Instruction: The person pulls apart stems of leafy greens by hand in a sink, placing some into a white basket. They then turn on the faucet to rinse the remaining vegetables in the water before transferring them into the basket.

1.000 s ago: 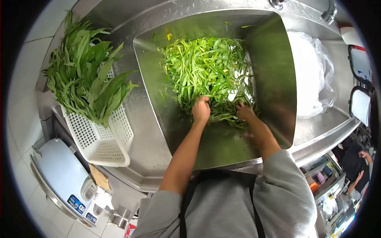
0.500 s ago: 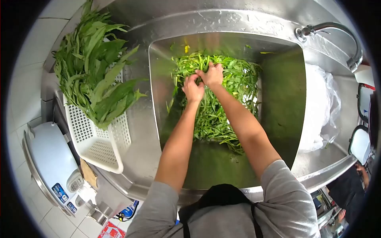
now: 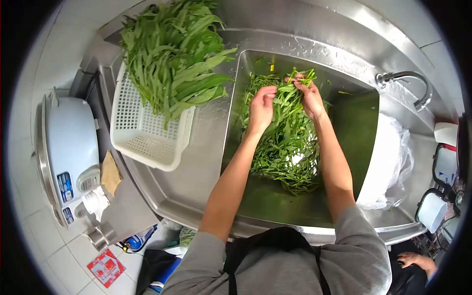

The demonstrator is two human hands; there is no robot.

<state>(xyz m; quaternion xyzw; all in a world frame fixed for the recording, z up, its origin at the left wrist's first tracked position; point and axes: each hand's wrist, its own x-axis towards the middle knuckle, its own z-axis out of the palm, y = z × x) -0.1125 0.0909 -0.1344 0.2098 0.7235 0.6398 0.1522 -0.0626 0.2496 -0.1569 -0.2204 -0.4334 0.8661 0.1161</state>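
My right hand (image 3: 310, 100) is closed around the stems of a bunch of leafy greens (image 3: 286, 105) near the far side of the sink basin. The stem ends stick up past its fingers, and the leaves hang down toward the pile. Just left of the bunch is my left hand (image 3: 262, 108), its fingers loosely bent and nothing visible in them. Beneath both hands a heap of loose green stems and leaves (image 3: 280, 160) lies in the steel sink basin (image 3: 346, 142). Long-leafed greens (image 3: 172, 64) are stacked in a white perforated basket (image 3: 147, 145) on the left.
A curved faucet (image 3: 405, 75) stands at the back right. White plastic bags (image 3: 388, 162) lie right of the basin. Left of the counter is a pale blue-white appliance (image 3: 73, 142), with brown cardboard (image 3: 111, 173) beside it. Another person's hand (image 3: 415, 260) shows at the lower right.
My right hand has raised the bunch of greens from the heap and shifted right. My left hand has separated from it. The view has turned, so the basket appears farther right.
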